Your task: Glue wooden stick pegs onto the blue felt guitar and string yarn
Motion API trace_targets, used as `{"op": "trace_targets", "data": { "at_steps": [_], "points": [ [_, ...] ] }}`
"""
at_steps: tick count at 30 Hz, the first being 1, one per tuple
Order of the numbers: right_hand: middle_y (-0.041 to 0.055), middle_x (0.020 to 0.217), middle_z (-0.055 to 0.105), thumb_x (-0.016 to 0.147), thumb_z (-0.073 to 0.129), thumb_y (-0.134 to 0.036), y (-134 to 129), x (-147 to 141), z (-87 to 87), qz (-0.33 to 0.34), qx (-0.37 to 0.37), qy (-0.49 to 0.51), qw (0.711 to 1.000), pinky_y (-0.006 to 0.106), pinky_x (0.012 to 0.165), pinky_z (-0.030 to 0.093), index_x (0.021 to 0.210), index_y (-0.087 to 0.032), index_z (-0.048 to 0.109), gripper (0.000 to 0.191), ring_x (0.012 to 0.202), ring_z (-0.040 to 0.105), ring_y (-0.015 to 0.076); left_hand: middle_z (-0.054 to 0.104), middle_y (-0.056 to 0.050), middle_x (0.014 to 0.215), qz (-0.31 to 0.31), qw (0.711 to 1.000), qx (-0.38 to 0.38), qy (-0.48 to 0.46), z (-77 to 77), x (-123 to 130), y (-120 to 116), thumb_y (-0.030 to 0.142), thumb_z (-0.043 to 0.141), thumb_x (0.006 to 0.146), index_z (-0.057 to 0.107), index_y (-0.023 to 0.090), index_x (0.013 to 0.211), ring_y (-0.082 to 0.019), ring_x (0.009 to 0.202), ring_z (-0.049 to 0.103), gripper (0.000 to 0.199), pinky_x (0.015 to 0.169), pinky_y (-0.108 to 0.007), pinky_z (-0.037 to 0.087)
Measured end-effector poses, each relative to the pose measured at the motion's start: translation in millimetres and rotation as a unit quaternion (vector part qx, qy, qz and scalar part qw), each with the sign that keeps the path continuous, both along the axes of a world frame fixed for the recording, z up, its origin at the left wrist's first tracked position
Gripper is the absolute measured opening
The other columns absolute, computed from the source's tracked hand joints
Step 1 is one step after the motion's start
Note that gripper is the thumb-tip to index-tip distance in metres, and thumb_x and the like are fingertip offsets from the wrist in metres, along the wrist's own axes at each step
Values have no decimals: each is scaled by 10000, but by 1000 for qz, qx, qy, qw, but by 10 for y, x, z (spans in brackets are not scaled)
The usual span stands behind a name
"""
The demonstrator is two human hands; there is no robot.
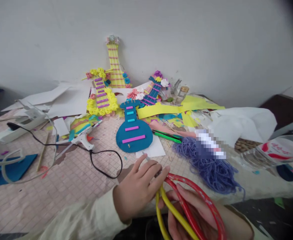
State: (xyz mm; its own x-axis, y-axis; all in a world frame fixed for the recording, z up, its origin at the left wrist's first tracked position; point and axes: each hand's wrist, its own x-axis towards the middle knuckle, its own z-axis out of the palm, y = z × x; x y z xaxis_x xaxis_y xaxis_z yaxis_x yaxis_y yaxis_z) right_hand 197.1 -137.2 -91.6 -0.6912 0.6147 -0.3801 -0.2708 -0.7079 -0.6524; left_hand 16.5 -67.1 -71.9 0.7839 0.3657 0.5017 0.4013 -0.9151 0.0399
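Note:
Scissors (187, 213) with large looped handles, one red and one yellow, are in front of me at the table's near edge. My right hand (198, 213) is closed around these handles, its fingers through and behind the loops. My left hand (142, 183) bends its fingers over the scissors just ahead of the handles and hides most of the blades. Just beyond my left hand lies a blue guitar-shaped cutout (134, 131) with pink and light blue strips across it. A white piece of paper (158, 146) lies partly under the cutout.
A glue gun (85, 140) with a black cord lies left, near a power strip (21, 128). Purple yarn (211, 170), a green pen (167, 136) and a plastic bottle (268, 151) are on the right. Decorated yellow guitar shapes (101, 95) stand behind, amid paper scraps.

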Motion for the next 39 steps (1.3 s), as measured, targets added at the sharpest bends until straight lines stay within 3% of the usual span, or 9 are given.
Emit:
{"op": "trace_targets", "data": {
  "at_steps": [6,11,15,17,22,25,29,34,39],
  "points": [
    [120,1004,663,704,619,-426,54,48,378,-1,-64,-23,998,212,605,483,946,-166,634,355,828,661,195,666,-59,854,26,999,28,-28,-35,-8,-49,147,382,859,578,116,883,-176,813,617,200,768,-346,506],
    [94,771,691,677,644,-432,105,220,455,44,38,-149,987,197,540,499,811,-111,642,348,634,671,158,686,-53,921,22,990,76,-114,-33,-56,-143,133,488,815,585,94,920,-176,845,627,149,756,-315,519],
    [31,616,641,790,538,-364,113,304,445,-51,260,-308,914,183,429,476,801,-165,638,223,481,604,112,684,-69,954,30,985,70,-152,-88,-31,-142,129,508,808,564,83,968,-183,922,618,175,816,-317,501],
    [46,798,651,785,554,-277,118,310,471,-90,375,-328,862,209,518,517,954,-229,619,187,608,628,128,684,-75,943,28,985,42,-163,-123,-6,-123,138,502,817,544,83,971,-173,919,621,169,805,-301,502],
    [38,1155,534,658,677,-222,177,275,405,-92,583,-356,724,358,896,451,1147,-342,504,533,1082,505,246,650,-30,659,26,989,-98,-110,-157,59,-135,323,413,865,513,120,840,-146,559,619,227,484,-258,473],
    [32,1126,526,707,618,-287,243,207,260,-147,578,-352,722,376,908,433,1138,-330,462,460,1062,498,244,644,-31,650,17,979,-192,-58,-136,87,-171,374,336,882,500,129,886,-154,535,612,295,481,-257,460],
    [35,944,562,734,582,-281,355,38,178,-169,570,-328,734,298,660,505,1046,-270,467,333,787,567,180,672,-51,747,52,961,-271,7,-62,115,-166,368,368,867,503,135,948,-169,608,630,281,526,-254,467],
    [-5,673,560,841,425,-254,642,-87,364,-323,568,-228,722,248,497,446,823,-220,475,64,566,542,121,667,-69,942,77,956,-282,39,210,-74,248,432,373,848,540,190,1058,-199,804,633,361,708,-303,475],
    [0,634,567,838,449,-308,1090,-82,521,-439,575,-184,666,234,416,368,783,-208,523,136,534,535,123,615,-77,1075,322,890,-311,-85,78,-513,1117,407,327,854,541,175,1089,-218,1013,554,393,905,-342,384]
  ]
}}
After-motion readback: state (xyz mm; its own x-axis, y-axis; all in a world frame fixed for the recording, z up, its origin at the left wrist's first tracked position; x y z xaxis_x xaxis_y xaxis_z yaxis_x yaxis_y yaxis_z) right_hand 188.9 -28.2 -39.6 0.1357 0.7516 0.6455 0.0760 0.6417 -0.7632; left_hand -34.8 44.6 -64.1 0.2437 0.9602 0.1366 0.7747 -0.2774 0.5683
